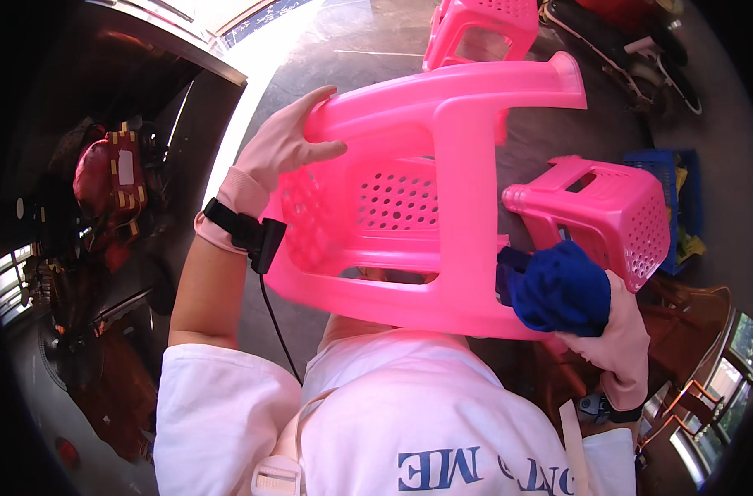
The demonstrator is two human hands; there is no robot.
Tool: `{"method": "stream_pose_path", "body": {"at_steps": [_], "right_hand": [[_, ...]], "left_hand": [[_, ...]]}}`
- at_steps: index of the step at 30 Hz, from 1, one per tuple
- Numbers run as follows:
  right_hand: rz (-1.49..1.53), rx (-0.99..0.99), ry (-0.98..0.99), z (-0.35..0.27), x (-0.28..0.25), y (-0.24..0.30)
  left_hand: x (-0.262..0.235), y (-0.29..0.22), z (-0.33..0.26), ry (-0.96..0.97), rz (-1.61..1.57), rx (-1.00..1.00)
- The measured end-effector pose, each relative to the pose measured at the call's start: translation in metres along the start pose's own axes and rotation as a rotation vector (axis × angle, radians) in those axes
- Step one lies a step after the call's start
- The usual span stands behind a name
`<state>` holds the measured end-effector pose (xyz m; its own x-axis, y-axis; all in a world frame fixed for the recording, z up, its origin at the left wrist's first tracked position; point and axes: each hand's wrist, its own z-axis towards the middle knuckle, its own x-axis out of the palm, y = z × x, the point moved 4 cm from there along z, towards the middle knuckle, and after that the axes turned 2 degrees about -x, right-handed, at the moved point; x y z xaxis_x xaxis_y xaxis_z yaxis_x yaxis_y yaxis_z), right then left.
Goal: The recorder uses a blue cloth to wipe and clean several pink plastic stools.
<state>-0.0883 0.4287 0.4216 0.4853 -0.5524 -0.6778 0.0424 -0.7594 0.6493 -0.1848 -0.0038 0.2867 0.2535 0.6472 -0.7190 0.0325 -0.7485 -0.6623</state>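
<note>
A pink plastic stool [409, 207] is held up close in front of the person, tipped on its side so that its perforated seat faces inward and its legs run out to the right. The left hand [281, 149], in a pink rubber glove, grips the stool at its upper left corner — fingers curled over the edge, thumb pressed along the leg. A black strap with a small device [248, 231] sits at that wrist, a thin cable hanging from it. The right hand [616, 331], gloved the same way, is closed around a dark blue cloth [558, 289], which is pressed against the near right leg of the stool.

Just beyond the cloth, to the right, a second pink stool [600, 215] lies tilted on the grey floor [558, 140]. A third pink stool [480, 29] stands farther off, near the top of the view. A blue crate [682, 190] sits at the far right. To the left a shiny metal surface [145, 91] reflects red shapes. The person's white shirt [376, 413] fills the near edge.
</note>
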Motion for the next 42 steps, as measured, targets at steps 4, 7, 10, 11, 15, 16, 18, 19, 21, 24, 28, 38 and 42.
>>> {"method": "stream_pose_path", "body": {"at_steps": [4,7,10,11,15,16,18,19,21,24,28,38,42], "right_hand": [[0.128,0.037,-0.214,0.002,-0.043,0.007],[0.373,0.01,-0.546,0.004,-0.079,0.047],[0.479,-0.077,-0.633,0.021,-0.085,0.091],[0.512,-0.07,-0.642,0.034,-0.076,0.109],[0.396,-0.348,-0.322,0.132,-0.024,0.117],[-0.053,-0.398,-0.284,0.156,-0.012,0.113],[-0.474,-0.613,-0.261,0.193,0.026,0.075],[-0.72,-0.418,-0.178,0.191,0.049,0.089],[-0.696,-0.464,-0.167,0.182,0.062,0.094],[-0.777,-0.598,-0.077,0.151,0.069,0.099],[-0.828,-0.436,0.348,0.097,0.098,0.098],[-1.068,-0.58,0.025,0.125,0.124,0.089],[-0.965,-0.535,0.181,0.07,0.133,0.072]], "left_hand": [[0.02,-0.024,0.006,0.036,0.234,0.182],[0.035,-0.026,0.01,-0.06,0.195,0.211],[0.035,-0.024,0.01,-0.141,0.196,0.194],[0.038,-0.023,0.012,-0.125,0.191,0.163],[0.037,-0.009,0.003,-0.201,0.235,0.126],[0.039,-0.01,0.005,-0.214,0.229,0.114],[0.045,-0.023,0.012,-0.233,0.201,0.125],[0.046,-0.018,0.007,-0.245,0.198,0.107],[0.046,-0.016,-0.001,-0.264,0.185,0.078],[0.04,-0.017,-0.003,-0.309,0.159,0.066],[0.042,-0.01,-0.005,-0.215,0.165,0.002],[0.044,-0.011,-0.008,-0.229,0.154,0.042],[0.04,-0.016,-0.01,-0.306,0.094,0.061]]}}
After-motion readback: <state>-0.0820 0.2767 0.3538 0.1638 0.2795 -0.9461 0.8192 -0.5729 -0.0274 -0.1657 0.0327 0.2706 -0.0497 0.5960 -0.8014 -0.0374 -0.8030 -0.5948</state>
